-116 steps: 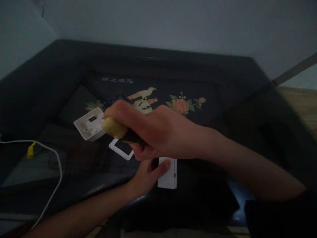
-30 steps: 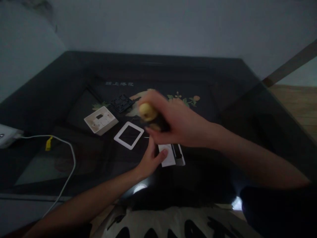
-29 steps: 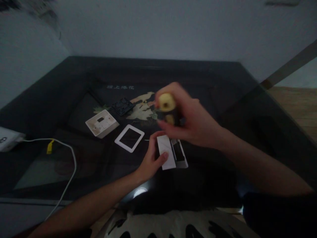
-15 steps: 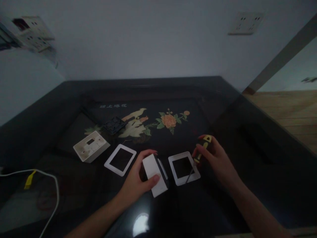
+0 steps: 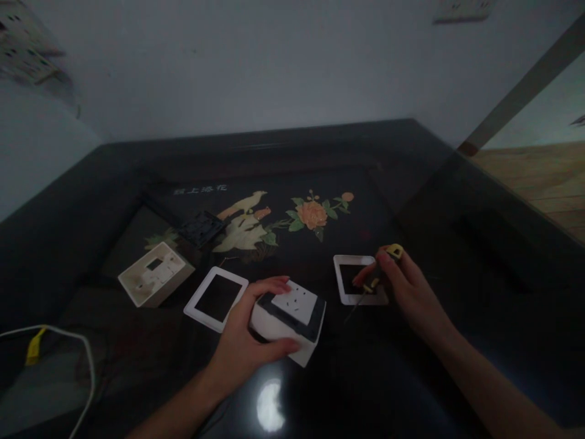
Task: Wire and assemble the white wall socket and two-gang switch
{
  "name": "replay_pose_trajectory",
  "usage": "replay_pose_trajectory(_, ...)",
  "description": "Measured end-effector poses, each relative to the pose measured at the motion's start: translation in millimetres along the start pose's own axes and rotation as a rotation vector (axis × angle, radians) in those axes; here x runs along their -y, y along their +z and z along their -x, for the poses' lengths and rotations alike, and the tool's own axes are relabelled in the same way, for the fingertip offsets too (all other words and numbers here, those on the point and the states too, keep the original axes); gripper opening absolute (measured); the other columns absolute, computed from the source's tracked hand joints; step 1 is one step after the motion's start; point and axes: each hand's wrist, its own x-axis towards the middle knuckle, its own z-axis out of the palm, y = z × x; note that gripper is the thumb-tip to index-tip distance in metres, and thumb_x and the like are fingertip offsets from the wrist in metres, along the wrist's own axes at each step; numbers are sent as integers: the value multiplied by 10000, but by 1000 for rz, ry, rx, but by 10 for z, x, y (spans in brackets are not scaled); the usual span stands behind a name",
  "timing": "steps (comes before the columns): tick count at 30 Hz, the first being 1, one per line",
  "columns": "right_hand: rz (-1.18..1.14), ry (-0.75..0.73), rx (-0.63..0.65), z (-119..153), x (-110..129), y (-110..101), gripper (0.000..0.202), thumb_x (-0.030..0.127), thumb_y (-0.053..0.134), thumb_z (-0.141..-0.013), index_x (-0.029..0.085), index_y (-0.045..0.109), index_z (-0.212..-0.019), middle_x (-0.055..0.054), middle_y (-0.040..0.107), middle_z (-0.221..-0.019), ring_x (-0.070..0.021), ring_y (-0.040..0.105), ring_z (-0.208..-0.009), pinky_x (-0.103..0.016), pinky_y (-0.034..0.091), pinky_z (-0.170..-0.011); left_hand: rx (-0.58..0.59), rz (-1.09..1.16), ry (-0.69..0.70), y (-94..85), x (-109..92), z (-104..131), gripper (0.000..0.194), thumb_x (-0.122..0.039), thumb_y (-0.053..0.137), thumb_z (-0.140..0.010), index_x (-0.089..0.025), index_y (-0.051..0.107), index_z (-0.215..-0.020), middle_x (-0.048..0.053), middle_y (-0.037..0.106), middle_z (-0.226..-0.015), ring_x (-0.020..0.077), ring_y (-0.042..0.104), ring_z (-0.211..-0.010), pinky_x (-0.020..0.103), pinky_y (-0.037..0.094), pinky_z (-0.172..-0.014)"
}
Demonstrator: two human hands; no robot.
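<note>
My left hand [image 5: 242, 332] grips a white socket box [image 5: 290, 329] by its sides, its socket face and dark surround turned upward. In my right hand [image 5: 402, 286] is a screwdriver [image 5: 375, 278] with a yellow-and-black handle, its thin shaft slanting down to the left, apart from the box. Beneath and beside the right fingers lies a white square frame [image 5: 340, 281]. Another white frame [image 5: 196, 303] rests just left of my left hand, partly behind the fingers.
An open white back box [image 5: 168, 277] and a dark square plate [image 5: 201, 228] lie on the left of the glossy black table [image 5: 292, 146]. A white cable [image 5: 86, 347] with a yellow tag [image 5: 34, 347] runs along the lower left. Wall sockets [image 5: 27, 52] are at the upper left.
The socket box has been turned so its socket face shows upward. My right hand and the screwdriver have shifted slightly right, and the right frame now sits farther up and right. The view has tilted.
</note>
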Motion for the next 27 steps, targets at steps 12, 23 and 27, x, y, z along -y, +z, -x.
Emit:
replay_pose_trajectory(12,-364,-196,-148,177,90,0,103,375,643,-897,310,580,-946,23,702,-768,-171,690,-689,-309,579,-603,252,-436,194,130,182,106,717,-387,812,-767,-337,438,-1377,133,332,-1511,406,297,-1431,640,373,-1113)
replay_pose_trajectory(23,-327,-574,-19,346,-8,62,132,275,616,-916,296,570,-1038,5,731,-801,-189,706,-685,-299,598,-542,402,-272,-98,-104,49,-34,946,-276,825,-751,-469,238,-1468,42,310,-1560,323,326,-1458,585,310,-1187)
replay_pose_trajectory(27,-306,-623,-26,333,-10,62,156,253,633,-902,293,579,-1043,-3,734,-805,-204,709,-682,-317,596,-537,382,-269,-60,-75,68,-29,899,-286,827,-743,-462,291,-1443,40,354,-1506,323,371,-1422,562,362,-1162)
